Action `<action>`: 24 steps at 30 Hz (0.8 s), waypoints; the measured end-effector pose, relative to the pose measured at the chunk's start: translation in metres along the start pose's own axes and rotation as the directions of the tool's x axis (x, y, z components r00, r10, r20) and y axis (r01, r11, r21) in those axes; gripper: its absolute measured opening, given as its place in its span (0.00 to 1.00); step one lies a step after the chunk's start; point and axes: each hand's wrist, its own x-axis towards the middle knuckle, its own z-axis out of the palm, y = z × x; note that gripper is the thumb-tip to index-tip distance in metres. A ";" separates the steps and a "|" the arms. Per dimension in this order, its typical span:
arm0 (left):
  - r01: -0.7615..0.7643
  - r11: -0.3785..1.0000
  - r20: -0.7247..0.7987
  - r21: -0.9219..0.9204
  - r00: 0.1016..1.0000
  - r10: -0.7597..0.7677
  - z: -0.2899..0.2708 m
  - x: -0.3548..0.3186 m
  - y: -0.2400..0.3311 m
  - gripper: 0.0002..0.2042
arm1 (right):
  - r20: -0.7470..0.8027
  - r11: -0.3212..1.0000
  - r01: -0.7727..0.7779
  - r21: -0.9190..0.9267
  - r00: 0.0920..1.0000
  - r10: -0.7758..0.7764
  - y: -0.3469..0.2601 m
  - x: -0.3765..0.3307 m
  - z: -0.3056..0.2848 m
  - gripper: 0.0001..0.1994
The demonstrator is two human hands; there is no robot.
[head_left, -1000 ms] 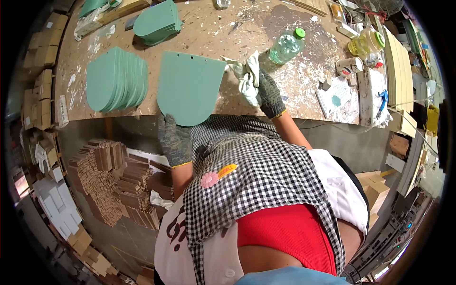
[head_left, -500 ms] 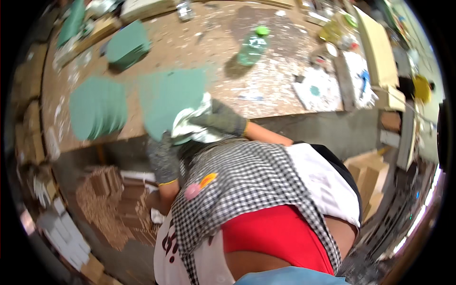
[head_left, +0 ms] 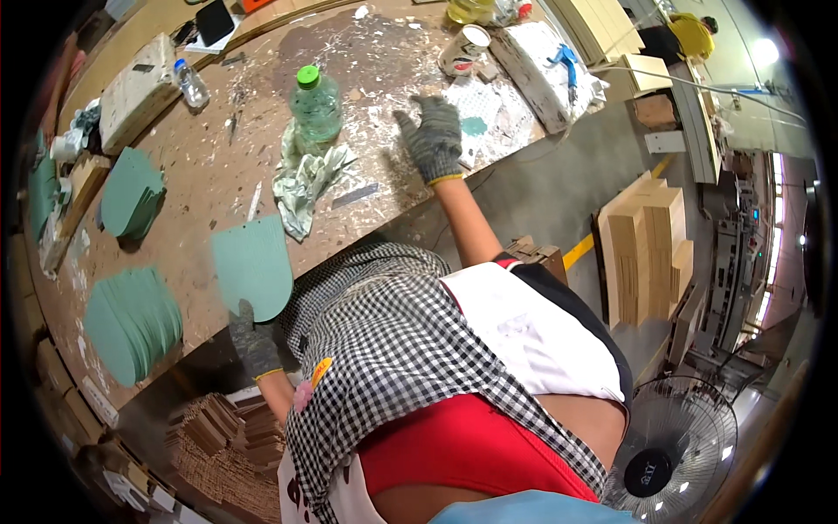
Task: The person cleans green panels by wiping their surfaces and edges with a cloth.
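A flat green panel [head_left: 255, 262] with one rounded end lies at the table's near edge, that end toward me. My left hand [head_left: 253, 342], in a grey knit glove, is closed on the panel's near left edge; most of its fingers are hidden. My right hand [head_left: 434, 138], gloved alike, is stretched over the table with its fingers apart and nothing in them. Just beyond its fingertips is a speckled white sheet [head_left: 499, 122] with a green smear. A crumpled pale cloth [head_left: 301, 194] lies between the panel and a green-capped bottle [head_left: 316, 112].
Fanned green panels [head_left: 135, 323] rest at the table's left, with a smaller stack [head_left: 131, 192] behind. A can [head_left: 464, 50] and a blue-handled tool [head_left: 566, 68] are at the far right. Below stand brown pieces [head_left: 209, 437], boards [head_left: 642, 249] and a fan [head_left: 650, 472].
My right hand has let go of the cloth, which now lies beside the bottle, and has moved right, opening. My left hand stays at the panel's edge. The view has turned right.
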 end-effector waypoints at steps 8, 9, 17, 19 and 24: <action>-0.013 0.999 0.020 0.034 1.000 0.012 0.008 0.035 -0.021 0.22 | 0.488 -0.082 -0.520 0.850 0.720 0.494 0.077 0.006 0.012 0.20; -0.009 0.995 -0.007 0.103 1.000 0.010 0.005 0.040 -0.023 0.22 | 0.636 -0.422 -0.489 0.764 0.680 0.364 0.087 0.001 0.012 0.18; -0.090 0.963 -0.086 0.254 0.990 0.115 -0.016 0.079 -0.047 0.20 | 0.528 -0.227 -0.481 0.847 0.710 0.467 0.114 -0.020 -0.011 0.19; -0.018 0.969 -0.161 0.246 0.985 0.059 -0.017 0.082 -0.049 0.20 | 0.199 0.315 -0.500 0.807 0.732 0.651 0.151 -0.015 -0.013 0.21; -0.045 0.972 -0.129 0.230 0.989 0.076 0.002 0.067 -0.041 0.19 | -0.038 0.777 -0.420 0.470 0.869 0.493 0.199 -0.020 -0.009 0.21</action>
